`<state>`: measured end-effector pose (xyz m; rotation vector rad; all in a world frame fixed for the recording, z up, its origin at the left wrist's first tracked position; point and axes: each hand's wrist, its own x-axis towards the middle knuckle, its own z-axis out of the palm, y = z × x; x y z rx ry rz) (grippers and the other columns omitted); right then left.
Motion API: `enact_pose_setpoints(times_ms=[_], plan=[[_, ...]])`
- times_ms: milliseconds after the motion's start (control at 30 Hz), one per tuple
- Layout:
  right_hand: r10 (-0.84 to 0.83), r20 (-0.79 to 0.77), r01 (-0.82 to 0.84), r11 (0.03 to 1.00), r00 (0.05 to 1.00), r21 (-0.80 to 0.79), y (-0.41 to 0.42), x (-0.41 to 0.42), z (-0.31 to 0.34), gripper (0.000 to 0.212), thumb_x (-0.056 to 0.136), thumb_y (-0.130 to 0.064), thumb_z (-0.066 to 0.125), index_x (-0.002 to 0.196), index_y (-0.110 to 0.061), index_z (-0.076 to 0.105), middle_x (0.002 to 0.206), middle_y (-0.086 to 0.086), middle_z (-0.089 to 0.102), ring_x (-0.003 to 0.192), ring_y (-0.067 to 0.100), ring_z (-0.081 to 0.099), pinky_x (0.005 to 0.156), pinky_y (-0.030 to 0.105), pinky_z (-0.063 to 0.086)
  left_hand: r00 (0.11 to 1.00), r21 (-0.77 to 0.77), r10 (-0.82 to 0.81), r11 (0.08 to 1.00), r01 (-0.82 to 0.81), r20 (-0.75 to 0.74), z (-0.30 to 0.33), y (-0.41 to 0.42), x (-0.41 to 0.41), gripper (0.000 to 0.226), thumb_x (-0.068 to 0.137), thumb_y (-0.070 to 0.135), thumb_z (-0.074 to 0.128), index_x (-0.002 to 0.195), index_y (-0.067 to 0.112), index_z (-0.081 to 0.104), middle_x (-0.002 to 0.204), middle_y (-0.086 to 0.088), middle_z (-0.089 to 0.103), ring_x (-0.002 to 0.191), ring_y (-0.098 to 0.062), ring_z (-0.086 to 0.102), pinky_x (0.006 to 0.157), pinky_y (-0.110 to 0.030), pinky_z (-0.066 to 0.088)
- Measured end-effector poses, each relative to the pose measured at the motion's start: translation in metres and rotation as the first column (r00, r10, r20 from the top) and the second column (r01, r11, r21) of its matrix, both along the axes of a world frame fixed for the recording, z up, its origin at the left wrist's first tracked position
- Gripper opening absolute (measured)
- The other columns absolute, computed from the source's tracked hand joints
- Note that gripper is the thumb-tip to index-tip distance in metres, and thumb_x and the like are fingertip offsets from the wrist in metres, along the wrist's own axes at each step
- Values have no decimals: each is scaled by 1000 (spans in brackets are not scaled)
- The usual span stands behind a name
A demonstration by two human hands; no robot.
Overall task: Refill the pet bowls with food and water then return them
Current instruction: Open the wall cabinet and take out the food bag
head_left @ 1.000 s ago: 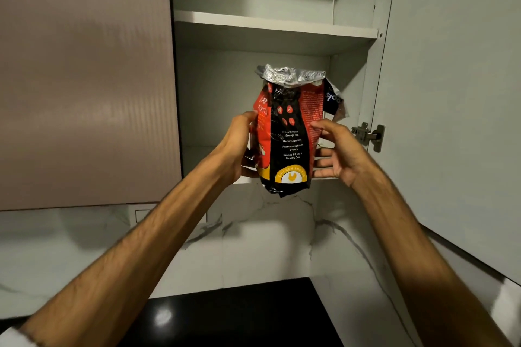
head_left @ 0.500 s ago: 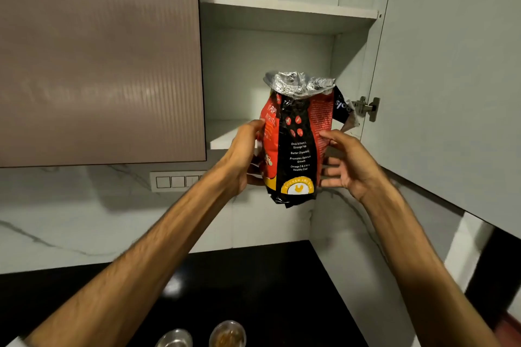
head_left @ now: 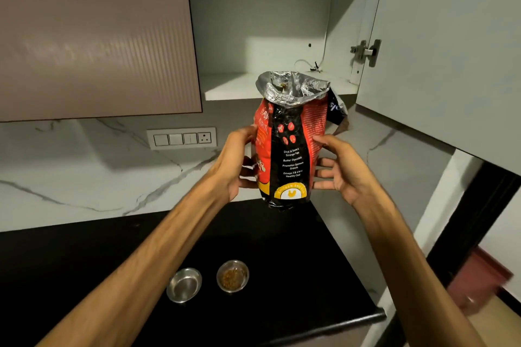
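Black tabletop (head_left: 282,304) carries 2 steel bowls (head_left: 184,284); left hand (head_left: 234,166) and right hand (head_left: 342,169) grip upright food bag (head_left: 291,144).

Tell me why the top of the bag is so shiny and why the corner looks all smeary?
In the head view, the food bag has a crinkled foil top that catches the light; the left hand and right hand look sharp, but the reddish thing at lower right is motion-blurred, and the wide lens bends the cabinet door edges.
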<state>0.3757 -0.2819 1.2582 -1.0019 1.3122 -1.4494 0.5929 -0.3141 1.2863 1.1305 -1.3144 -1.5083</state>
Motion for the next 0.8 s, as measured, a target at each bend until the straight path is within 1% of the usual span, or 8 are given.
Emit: enact_pose_setpoints(times_ms=[67,133,267,333,433,567,700,800], plan=[[5,9,-5,1000,1000,11,3,1,-13,31,95,-45,67,119,-24,66,99,11,79,86,28,77,73,42,64,1000,26,7,1000,-7,-5,-13,1,0,37,98,57,46,115,30,64,119,-23,67,109,-39,67,84,-51,59],[12,29,-13,999,1000,30,6,1,-26,25,97,-42,66,112,-23,68,93,8,79,83,27,76,78,44,63,1000,56,4,998,-4,-11,-27,2,0,32,99,56,46,110,31,63,120,-23,67,109,-39,67,85,-51,59],[34,75,-41,995,997,93,9,1,-53,31,97,-41,65,118,-19,67,84,3,78,76,21,76,77,41,62,1000,111,7,994,-4,-29,-58,1,-2,33,98,53,48,110,27,65,121,-21,69,109,-37,69,90,-56,58],[42,80,-52,991,996,122,9,0,-67,36,98,-42,64,124,-17,65,88,4,79,80,22,76,81,43,63,999,154,8,988,-2,-41,-72,0,-4,40,96,54,49,113,23,69,121,-21,70,109,-37,70,93,-59,57],[46,77,-58,986,996,159,7,-1,-87,41,98,-43,64,126,-14,66,98,6,80,88,25,76,89,47,62,998,218,8,976,4,-58,-92,-3,-7,41,96,53,48,101,22,74,115,-23,74,111,-40,70,99,-61,53],[27,89,-45,977,996,210,4,-1,-113,39,98,-42,64,126,-15,68,109,10,80,103,33,76,98,54,60,997,286,21,958,1,-75,-121,-10,-10,40,95,51,49,88,18,71,103,-14,76,109,-37,69,103,-60,50],[21,87,-42,970,996,241,-3,-1,-145,37,98,-42,63,126,-19,69,114,9,79,107,33,76,99,54,59,997,333,44,943,-20,-64,-150,-18,-14,36,95,48,50,95,18,70,106,-15,75,117,-39,67,103,-60,50],[34,63,-48,969,997,244,-8,0,-169,36,99,-44,60,126,-22,70,115,6,79,104,29,77,95,49,60,996,358,61,933,-36,-60,-173,-25,-16,37,94,47,50,93,17,72,102,-12,77,110,-36,69,101,-57,51]])
